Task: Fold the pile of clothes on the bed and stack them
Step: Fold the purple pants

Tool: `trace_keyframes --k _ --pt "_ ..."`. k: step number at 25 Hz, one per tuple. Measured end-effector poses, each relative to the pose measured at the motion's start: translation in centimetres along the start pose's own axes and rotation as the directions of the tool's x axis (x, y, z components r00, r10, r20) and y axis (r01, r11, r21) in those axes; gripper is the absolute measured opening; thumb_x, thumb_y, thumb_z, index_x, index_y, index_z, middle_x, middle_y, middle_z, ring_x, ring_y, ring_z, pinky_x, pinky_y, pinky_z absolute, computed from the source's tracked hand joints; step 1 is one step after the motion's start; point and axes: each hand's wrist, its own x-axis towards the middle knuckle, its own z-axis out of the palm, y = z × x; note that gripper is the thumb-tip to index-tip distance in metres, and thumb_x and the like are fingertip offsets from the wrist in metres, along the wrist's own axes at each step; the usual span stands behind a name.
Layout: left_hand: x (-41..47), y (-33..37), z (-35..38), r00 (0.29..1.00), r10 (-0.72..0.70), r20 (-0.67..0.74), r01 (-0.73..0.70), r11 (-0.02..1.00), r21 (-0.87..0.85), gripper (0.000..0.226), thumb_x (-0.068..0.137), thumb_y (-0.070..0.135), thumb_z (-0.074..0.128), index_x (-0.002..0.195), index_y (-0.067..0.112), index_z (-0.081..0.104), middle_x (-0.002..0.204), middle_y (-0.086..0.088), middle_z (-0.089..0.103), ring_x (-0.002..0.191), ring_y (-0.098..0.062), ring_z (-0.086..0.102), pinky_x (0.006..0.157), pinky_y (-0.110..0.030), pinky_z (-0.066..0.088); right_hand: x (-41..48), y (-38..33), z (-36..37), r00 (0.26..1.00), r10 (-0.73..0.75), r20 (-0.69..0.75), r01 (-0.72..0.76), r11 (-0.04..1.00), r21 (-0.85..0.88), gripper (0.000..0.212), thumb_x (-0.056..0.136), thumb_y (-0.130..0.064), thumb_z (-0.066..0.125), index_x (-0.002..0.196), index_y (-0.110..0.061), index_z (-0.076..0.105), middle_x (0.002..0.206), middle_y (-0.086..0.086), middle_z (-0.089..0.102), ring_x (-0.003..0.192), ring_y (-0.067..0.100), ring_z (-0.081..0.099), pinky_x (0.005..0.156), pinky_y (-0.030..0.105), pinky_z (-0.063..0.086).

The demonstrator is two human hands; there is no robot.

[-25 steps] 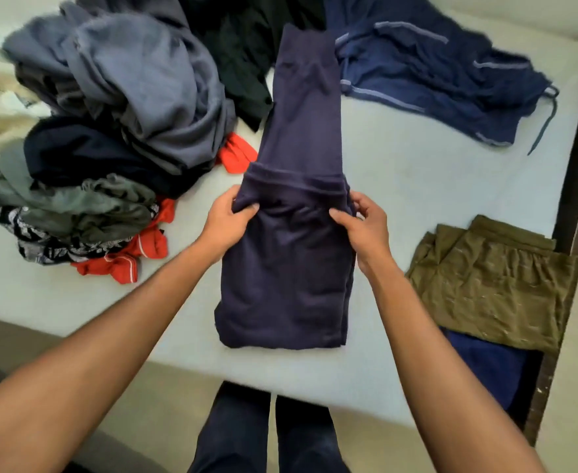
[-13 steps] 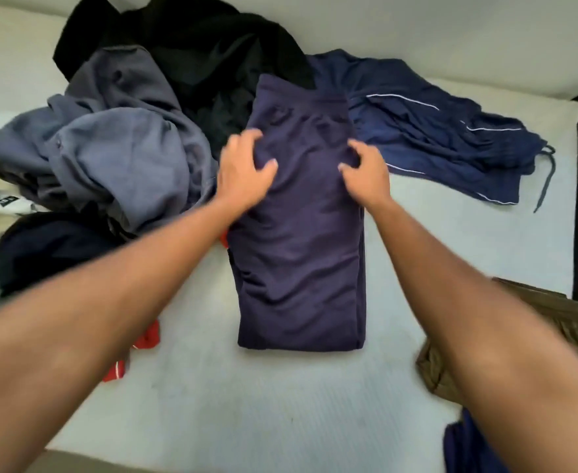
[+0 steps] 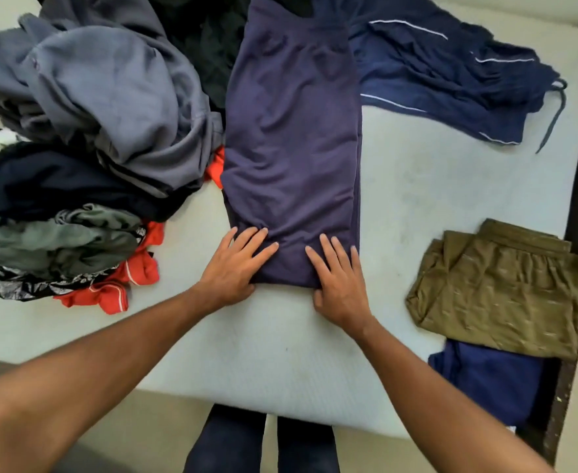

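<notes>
Both hands, left (image 3: 234,268) and right (image 3: 338,279), press flat with straight fingers on the near edge of the purple trousers (image 3: 291,131) at frame centre on the bed (image 3: 434,186).

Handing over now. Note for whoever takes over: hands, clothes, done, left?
Left hand: open, flat on the purple trousers' near end.
Right hand: open, flat beside it.
Trousers: on the bed, folded narrow lengthwise.
Done: olive garment folded, stacked on a navy one at right.
Left: fold trousers short, stack them; then the pile at left and the striped shorts at the far side.
</notes>
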Motion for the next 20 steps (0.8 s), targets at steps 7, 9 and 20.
trace_keyframes --k 7,9,20 --pt "3.4 1.6 -8.0 0.974 -0.181 0.137 0.205 0.961 -0.188 0.019 0.072 0.007 0.056 0.085 0.019 0.065 0.096 -0.006 0.069 0.095 -0.034 0.061 0.069 -0.033 0.042 4.1 -0.3 -7.6 0.985 0.145 0.094 -0.156 0.982 0.111 0.012 0.08 -0.009 0.051 0.08 -0.017 0.06 0.092 0.009 0.07 0.089 0.037 0.063 0.068 0.035 0.041" --pt "1.7 2.4 -9.8 0.965 -0.178 0.191 0.222 0.945 -0.24 0.012 0.071 0.006 0.055 0.074 0.017 0.058 0.089 -0.009 0.07 0.09 -0.035 0.062 0.066 -0.031 0.037 2.8 -1.1 -10.1 0.956 0.215 0.201 -0.242 0.962 0.125 0.011 0.081 -0.01 0.049 0.075 -0.015 0.056 0.091 0.011 0.069 0.091 0.038 0.062 0.069 0.033 0.04" --pt "-5.8 7.7 -9.7 0.783 0.026 0.622 0.412 0.728 -0.548 0.021 0.072 -0.011 0.044 0.065 0.009 0.048 0.06 -0.01 0.041 0.057 -0.022 0.039 0.044 -0.025 0.025 -7.1 -2.1 -11.4 0.815 0.153 0.559 -0.302 0.935 0.184 0.031 0.064 -0.028 0.039 0.076 -0.012 0.063 0.1 0.016 0.072 0.097 0.037 0.066 0.074 0.031 0.045"
